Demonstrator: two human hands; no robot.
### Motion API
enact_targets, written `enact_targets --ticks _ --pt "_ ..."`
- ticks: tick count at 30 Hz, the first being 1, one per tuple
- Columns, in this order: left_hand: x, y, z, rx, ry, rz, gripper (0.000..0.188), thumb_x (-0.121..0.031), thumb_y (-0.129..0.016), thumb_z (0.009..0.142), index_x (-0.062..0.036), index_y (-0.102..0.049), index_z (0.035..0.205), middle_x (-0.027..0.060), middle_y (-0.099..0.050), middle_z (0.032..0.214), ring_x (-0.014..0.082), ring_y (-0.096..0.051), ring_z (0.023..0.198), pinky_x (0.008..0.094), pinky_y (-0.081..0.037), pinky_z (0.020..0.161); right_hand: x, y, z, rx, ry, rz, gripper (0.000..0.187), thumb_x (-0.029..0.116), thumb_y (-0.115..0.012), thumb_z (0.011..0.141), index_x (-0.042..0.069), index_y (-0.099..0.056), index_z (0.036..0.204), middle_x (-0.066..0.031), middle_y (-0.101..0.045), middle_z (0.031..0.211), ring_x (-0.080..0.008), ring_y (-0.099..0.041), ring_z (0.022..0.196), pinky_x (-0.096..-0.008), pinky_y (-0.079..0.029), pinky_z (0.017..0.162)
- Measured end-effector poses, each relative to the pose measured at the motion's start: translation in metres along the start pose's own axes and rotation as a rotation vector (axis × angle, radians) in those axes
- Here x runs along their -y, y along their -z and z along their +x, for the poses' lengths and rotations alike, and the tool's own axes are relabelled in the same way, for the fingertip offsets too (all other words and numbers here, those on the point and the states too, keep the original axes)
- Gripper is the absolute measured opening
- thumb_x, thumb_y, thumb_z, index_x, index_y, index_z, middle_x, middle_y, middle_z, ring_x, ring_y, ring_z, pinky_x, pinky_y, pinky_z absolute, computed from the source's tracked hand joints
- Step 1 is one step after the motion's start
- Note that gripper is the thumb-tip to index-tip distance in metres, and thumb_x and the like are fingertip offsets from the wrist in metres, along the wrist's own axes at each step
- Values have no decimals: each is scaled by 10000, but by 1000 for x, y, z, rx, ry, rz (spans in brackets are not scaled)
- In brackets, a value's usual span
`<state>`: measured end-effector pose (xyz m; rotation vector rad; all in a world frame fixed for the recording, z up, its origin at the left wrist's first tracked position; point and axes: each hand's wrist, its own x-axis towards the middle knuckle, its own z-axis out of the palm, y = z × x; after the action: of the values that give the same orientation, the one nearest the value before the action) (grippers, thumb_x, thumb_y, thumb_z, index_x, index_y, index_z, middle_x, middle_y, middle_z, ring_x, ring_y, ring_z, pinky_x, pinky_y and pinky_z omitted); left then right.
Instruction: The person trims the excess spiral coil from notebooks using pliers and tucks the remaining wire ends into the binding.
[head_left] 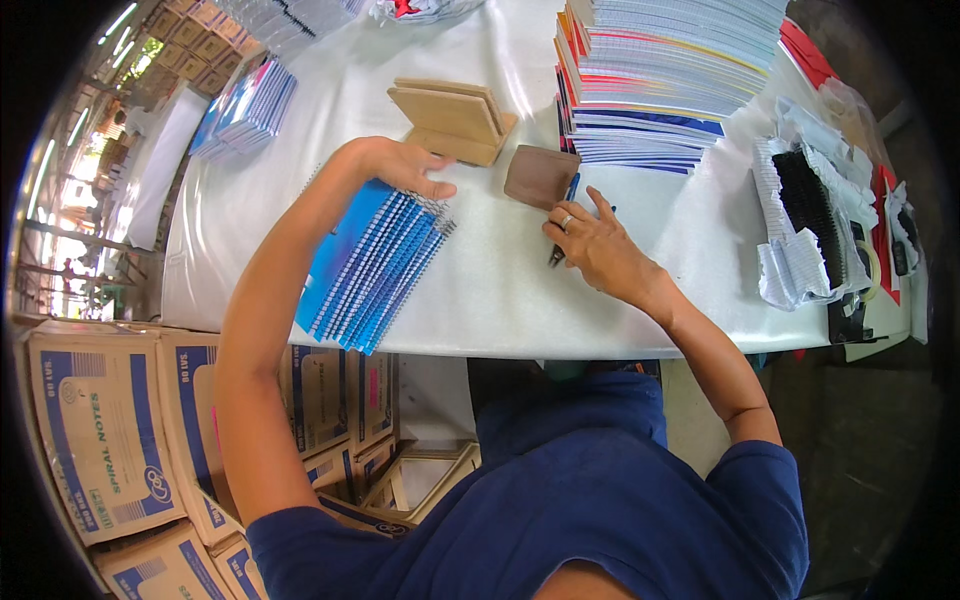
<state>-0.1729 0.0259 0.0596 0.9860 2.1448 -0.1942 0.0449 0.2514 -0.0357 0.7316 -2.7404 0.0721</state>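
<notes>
My left hand (410, 168) rests at the far end of a fanned stack of blue spiral notebooks (375, 260), touching it. Its thumb stands apart from the fingers, some of which are hidden. On the right, my right hand (598, 245) closes on a small tool (557, 254) with dark and blue parts, which looks like pliers; the fingers cover its middle. The index finger is stretched out. Just beyond that hand lies a brown block-like piece (541, 176). An angled wooden stand (452, 118) stands beyond the left hand.
A tall stack of notebooks or printed covers (655, 85) stands at the far right. More spiral notebooks (245, 108) lie far left. Dark binding coils in torn white wrapping (812, 205) sit on the right. Cardboard boxes (105, 430) are piled below the white table's (480, 310) left side.
</notes>
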Motion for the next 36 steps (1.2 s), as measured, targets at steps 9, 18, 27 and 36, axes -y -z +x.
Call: enact_targets --ticks 9,18,27,36 --pt "1 -6 20 329 -18 -9 781 -575 -592 858 26 -489 1347 160 -414 1467 282 -497 1262 331 -392 1029 34 5 17 201 -34 -54 181 110 -638 771 32 -662 933 -89 -569 1113 -243 -514 1092 -376 -457 900" --pt "-4 4 -13 80 -49 -2 1019 -600 -646 798 -25 -189 1505 253 -401 1445 348 -362 1364 385 -289 1116 33 -19 -43 -5 -255 -23 493 298 -602 893 17 -511 1287 -150 -508 1231 -314 -467 1170 -466 -374 999" --pt "24 -15 -40 43 65 -24 722 -593 -669 758 -90 -603 1272 56 -375 1510 439 -148 1432 548 -200 1133 57 -13 24 -200 -527 1356 295 262 -569 945 -12 -570 1053 -168 -543 957 -320 -538 801 -397 -442 744" --pt "13 -24 -30 -149 -39 -53 884 -591 -588 854 -63 -273 1488 246 -509 1352 384 -440 1300 393 -374 1054 50 -13 34 -67 -73 90 260 105 -637 763 -1 -609 999 -127 -541 1054 -262 -522 993 -388 -428 804"
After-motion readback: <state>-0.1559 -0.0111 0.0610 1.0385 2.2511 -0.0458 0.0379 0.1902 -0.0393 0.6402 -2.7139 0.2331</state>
